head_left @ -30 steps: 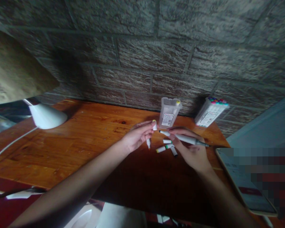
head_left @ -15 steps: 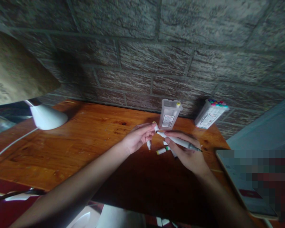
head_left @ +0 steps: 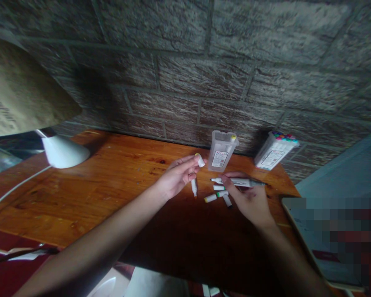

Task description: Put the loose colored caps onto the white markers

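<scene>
My left hand pinches a white marker cap with a yellow end, held above the desk. In my right hand is an uncapped white marker, its dark tip pointing left and its other end also bare and dark. Below the left fingers lies another marker with an orange-brown tip toward me. Several loose caps are on the wood between the hands: a yellow-ended one, a green-banded one and a dark-ended one.
A clear plastic marker case with one yellow-ended item stands by the brick wall. To its right is a case packed with colourful markers. A lamp stands on the left of the wooden desk, and a tablet-like device lies right.
My right hand has drawn the marker away from the cap, slightly down and to the right. The left hand has shifted a little left, still with the cap.
</scene>
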{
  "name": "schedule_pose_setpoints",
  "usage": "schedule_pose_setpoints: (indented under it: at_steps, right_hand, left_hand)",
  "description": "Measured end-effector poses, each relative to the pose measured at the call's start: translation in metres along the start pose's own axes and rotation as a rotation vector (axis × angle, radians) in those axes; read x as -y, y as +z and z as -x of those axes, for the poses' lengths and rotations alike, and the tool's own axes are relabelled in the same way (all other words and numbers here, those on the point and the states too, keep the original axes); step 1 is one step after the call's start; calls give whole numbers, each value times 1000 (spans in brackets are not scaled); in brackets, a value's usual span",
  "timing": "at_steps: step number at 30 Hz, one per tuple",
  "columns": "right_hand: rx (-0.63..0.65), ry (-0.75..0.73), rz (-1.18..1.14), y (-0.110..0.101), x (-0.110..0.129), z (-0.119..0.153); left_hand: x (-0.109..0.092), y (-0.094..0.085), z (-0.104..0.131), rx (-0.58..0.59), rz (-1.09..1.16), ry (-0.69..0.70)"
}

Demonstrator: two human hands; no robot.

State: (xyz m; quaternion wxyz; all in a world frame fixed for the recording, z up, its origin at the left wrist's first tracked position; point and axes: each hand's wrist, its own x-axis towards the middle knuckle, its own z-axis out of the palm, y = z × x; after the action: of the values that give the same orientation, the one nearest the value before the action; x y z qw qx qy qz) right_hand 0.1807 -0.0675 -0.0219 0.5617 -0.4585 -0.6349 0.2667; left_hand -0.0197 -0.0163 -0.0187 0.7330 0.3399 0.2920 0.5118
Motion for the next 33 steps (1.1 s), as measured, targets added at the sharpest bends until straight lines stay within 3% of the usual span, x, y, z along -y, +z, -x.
schedule_pose_setpoints:
  at_steps: [3,10,16,22,26,33]
  right_hand:
    - [-32,-38,-30,-2,6,0]
    - [87,-108,-27,-2,10,5]
    - [116,-152,-11,1,11,4]
    - [102,-116,144,-1,8,3]
    - [42,-75,279,-3,2,2]
    - [-14,41,43,-3,3,-2]
  left_hand:
    - [3,-2,-1,-3,8,-16]
    - [6,2,0,-10,-55,-36]
    - [9,4,3,26,-88,-56]
    - [10,2,0,-16,-78,-66]
    - [0,3,1,-5,-5,20]
    - [0,2,1,-4,-7,10]
